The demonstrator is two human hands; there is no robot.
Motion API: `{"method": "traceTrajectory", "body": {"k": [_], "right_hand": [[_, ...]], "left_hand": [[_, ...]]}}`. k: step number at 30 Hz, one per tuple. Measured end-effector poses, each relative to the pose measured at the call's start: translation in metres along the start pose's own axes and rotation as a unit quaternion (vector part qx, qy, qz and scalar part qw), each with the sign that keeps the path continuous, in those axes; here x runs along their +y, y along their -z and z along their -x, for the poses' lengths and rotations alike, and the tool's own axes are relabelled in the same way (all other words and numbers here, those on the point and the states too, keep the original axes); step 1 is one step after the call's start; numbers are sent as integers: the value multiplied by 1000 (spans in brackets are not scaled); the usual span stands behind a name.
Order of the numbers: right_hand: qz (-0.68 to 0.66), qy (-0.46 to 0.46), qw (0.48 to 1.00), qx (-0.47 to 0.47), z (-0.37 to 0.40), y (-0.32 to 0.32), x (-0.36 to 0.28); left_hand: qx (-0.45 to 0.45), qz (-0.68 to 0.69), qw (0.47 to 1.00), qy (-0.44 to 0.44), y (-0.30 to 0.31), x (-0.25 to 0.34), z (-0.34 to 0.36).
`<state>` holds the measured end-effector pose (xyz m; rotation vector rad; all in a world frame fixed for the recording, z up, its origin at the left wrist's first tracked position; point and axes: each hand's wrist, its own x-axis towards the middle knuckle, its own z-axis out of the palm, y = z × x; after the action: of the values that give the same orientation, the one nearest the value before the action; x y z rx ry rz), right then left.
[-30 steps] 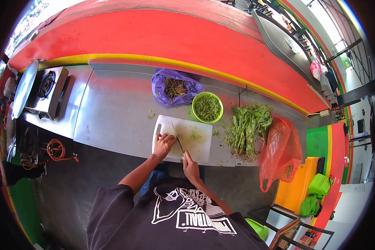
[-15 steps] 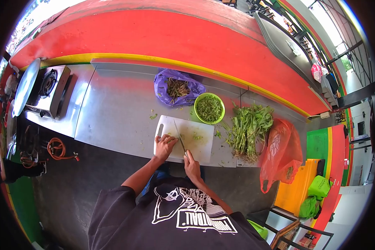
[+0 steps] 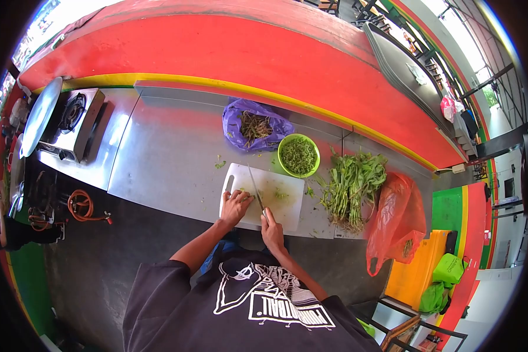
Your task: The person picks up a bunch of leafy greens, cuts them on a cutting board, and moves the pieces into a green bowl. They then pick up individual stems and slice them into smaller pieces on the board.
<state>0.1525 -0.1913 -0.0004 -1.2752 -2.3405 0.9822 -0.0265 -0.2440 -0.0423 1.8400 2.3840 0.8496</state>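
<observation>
My right hand grips the handle of a knife, its blade slanting up and away over the white cutting board. On the board's left part, my left hand has its fingers curled down close beside the blade. What those fingers hold is hidden under them. Small chopped green bits lie on the board to the right of the blade. Just behind the board stands a lime-green bowl of chopped greens. To the right lies a bunch of leafy greens with roots toward me.
A purple plastic bag with root trimmings sits behind the board on the metal counter. A red plastic bag hangs over the counter's front edge at right. At far left is a gas stove.
The whole view has shifted slightly, with the counter items appearing a little lower and farther right. Both hands keep nearly the same place on the board, the knife still in my right hand.
</observation>
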Motion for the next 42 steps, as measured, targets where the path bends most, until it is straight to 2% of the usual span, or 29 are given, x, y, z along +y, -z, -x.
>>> {"method": "traceTrajectory", "body": {"k": [2,6,8,14,18,20,21,23,25,27,31,33,34,36,42], "right_hand": [[-42,-26,999,-23,8,6,-2],[-41,-31,998,-35,22,9,1],[-27,-3,999,-20,24,4,7],[63,-26,996,-49,1,-5,-4],[47,-36,997,-41,-16,-10,-12],[-59,51,996,46,-9,-12,-5],[-59,53,996,44,-5,-8,-4],[-169,-21,984,-43,3,2,0],[-219,-25,974,-45,16,0,16],[-100,18,994,-39,23,-2,34],[-70,-4,997,-43,33,24,4],[-12,107,993,-38,35,26,4],[-12,106,994,-38,37,27,4],[22,29,994,-102,41,28,3],[62,8,990,-125,44,26,2]], "left_hand": [[-6,-1,1000,1,-2,0,2],[-3,1,1000,2,0,1,3],[0,-10,1000,-4,1,1,2],[13,-5,1000,-5,2,3,1],[27,-12,999,-25,-2,0,1],[21,-31,999,-33,-2,-2,2],[22,-32,999,-31,0,-3,3],[27,-12,999,-40,0,-4,1],[15,2,999,-35,-1,-5,2],[2,16,999,-32,-1,-6,2],[6,-13,999,-38,0,-3,1],[6,-11,999,-35,0,-3,2],[11,-12,999,-37,1,-2,2],[15,-13,999,-37,0,-3,3],[52,-14,997,-47,0,-3,1]]}}
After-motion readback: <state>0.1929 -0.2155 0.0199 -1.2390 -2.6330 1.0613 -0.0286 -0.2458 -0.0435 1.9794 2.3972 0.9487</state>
